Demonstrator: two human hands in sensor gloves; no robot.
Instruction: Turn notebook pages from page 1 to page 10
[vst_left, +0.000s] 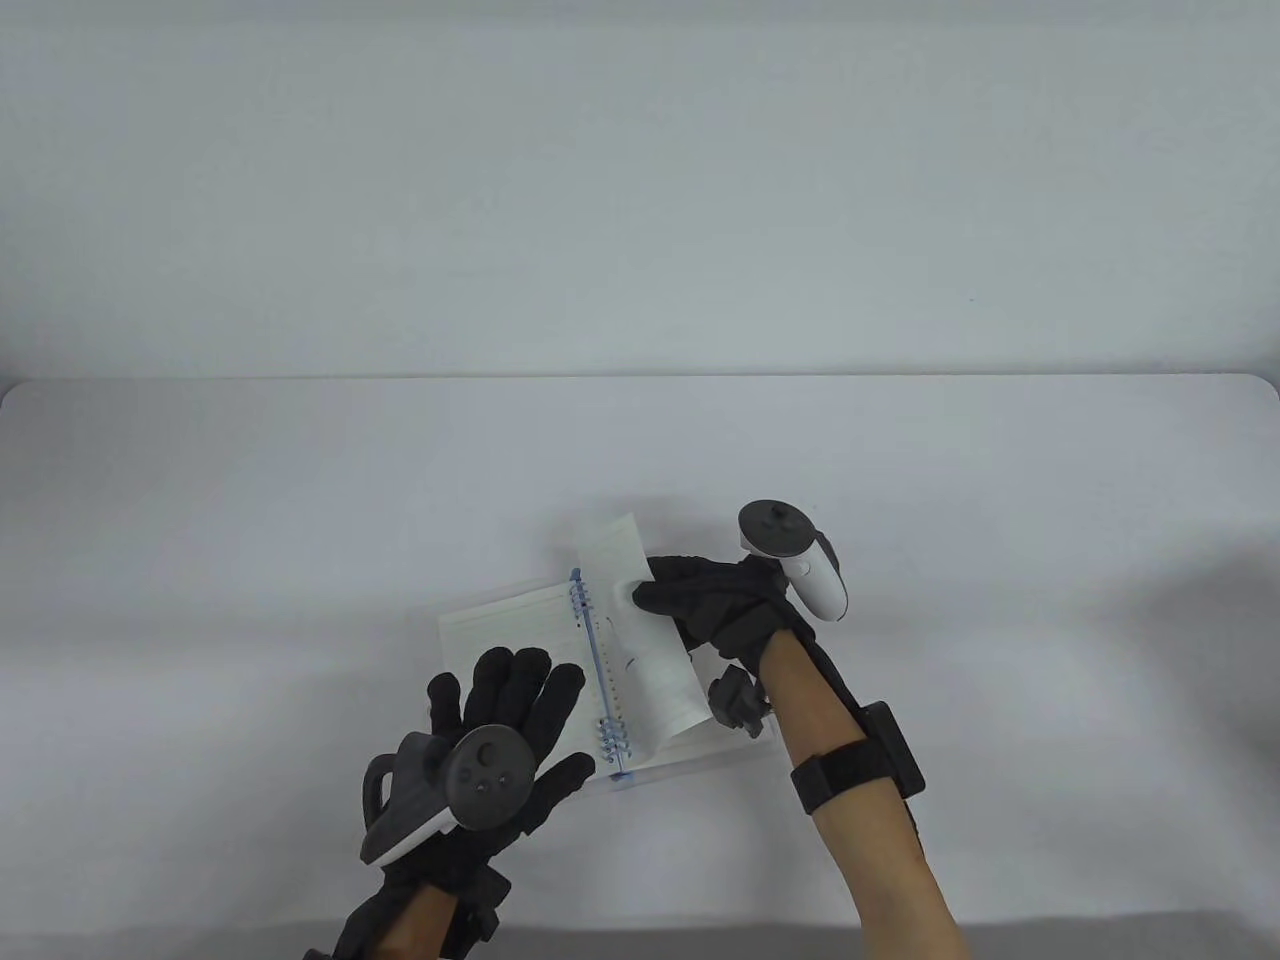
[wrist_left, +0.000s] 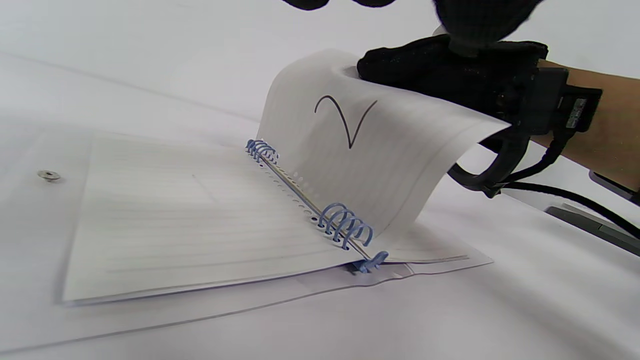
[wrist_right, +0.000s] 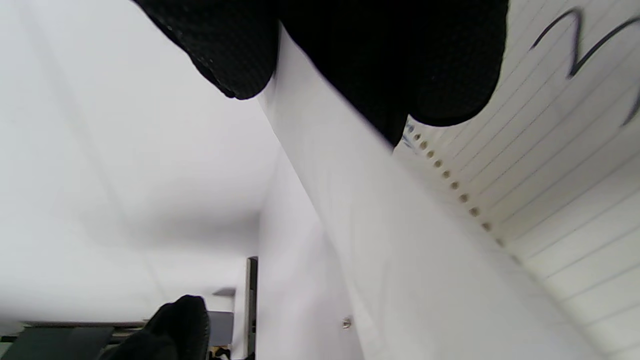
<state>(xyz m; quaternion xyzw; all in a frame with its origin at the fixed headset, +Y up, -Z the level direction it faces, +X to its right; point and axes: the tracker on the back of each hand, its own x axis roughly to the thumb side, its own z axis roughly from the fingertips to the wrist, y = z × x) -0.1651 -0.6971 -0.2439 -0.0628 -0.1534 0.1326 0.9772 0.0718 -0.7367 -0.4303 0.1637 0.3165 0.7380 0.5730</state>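
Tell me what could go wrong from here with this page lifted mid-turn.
1. The right hand pinches the lifted page at its outer edge, and the sheet is already bowed; pulling hard across could crease it or tear it at the blue spiral rings.
2. The left hand lies flat on the left-hand pages, in the landing zone; the page may come down on its fingers.
3. The pinch may hold more than one sheet, which I cannot tell, and that would skip a page.

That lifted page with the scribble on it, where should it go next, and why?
Probably over the blue spiral rings and down onto the left side. The right hand pinches the page at its far edge, curled up and only half turned, while the left hand rests flat on the notebook.
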